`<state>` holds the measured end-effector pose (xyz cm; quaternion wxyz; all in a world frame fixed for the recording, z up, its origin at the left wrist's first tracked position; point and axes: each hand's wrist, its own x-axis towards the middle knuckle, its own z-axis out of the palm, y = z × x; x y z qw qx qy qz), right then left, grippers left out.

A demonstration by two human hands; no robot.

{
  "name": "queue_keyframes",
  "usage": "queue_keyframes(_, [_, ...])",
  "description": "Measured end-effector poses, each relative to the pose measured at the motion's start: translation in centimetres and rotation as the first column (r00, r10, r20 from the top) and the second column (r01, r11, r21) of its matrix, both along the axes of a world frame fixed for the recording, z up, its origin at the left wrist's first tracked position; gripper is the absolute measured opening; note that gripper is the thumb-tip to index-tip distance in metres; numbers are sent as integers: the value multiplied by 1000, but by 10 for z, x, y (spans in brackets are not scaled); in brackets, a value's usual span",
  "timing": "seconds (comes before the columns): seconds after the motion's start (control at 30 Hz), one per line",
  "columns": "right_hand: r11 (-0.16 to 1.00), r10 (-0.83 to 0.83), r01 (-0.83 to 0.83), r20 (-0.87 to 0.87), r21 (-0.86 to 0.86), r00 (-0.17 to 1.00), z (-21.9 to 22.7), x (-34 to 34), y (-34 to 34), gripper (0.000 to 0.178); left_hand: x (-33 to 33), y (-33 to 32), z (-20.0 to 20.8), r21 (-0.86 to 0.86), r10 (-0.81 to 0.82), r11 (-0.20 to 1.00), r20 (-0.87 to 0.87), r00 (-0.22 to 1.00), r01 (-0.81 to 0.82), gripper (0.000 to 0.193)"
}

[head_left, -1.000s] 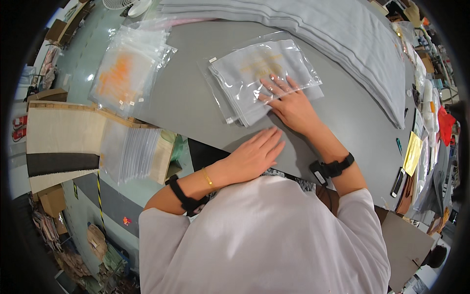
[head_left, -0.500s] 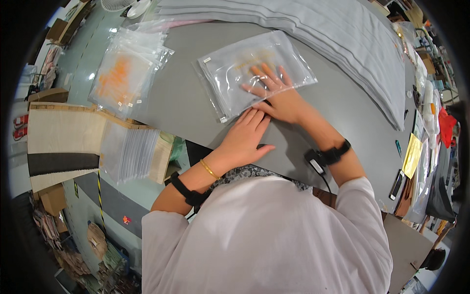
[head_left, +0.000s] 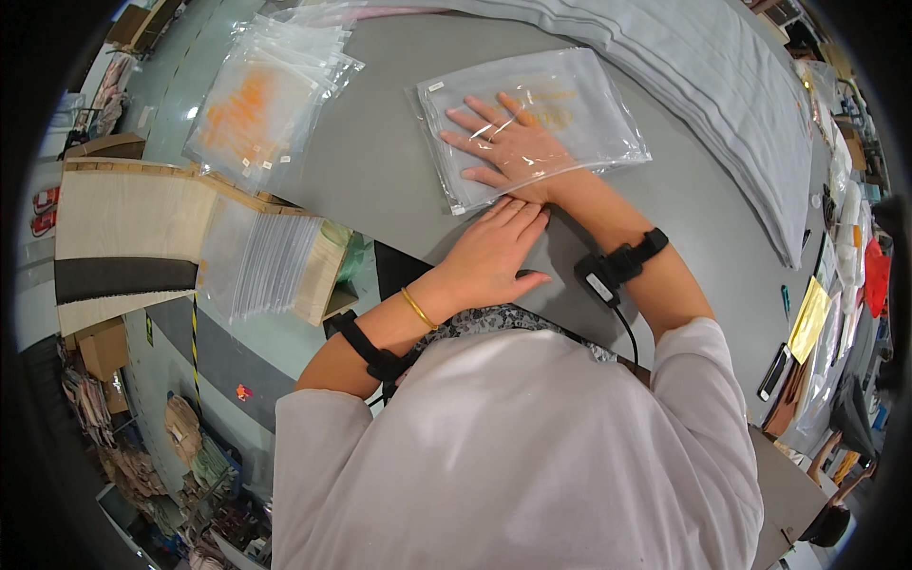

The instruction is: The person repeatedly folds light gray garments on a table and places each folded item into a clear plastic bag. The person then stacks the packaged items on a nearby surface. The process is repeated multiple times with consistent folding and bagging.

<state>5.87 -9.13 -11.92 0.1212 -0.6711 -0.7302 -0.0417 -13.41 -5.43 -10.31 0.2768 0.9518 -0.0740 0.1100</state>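
Observation:
A clear plastic zip bag with folded grey cloth inside and orange print lies on the grey table. My right hand is flat on the cloth with its fingers spread. The bag's near edge seems to cross over that wrist, so the hand looks to be under the clear top film. My left hand lies at the bag's near edge, fingers stretched out together and thumb apart. Its fingertips are beside the right wrist, and whether they pinch the film cannot be made out.
Empty zip bags with orange print are piled at the left. Layered grey cloth curves along the far right. A wooden box beside the table holds upright clear sleeves. At the right edge lie a phone and yellow paper.
My right hand has slid left across the cloth, toward the bag's left side. The left hand stays at the near edge. The whole view has shifted slightly.

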Motion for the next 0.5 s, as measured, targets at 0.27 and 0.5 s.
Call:
queue_keyframes(0.27, [998,-67,67,-41,0,997,-8,-8,-23,61,11,89,50,0,53,999,236,970,-55,23])
queue_keyframes(0.5, [985,-170,170,31,6,985,13,-25,-23,74,88,148,-11,229,-51,972,24,998,44,72])
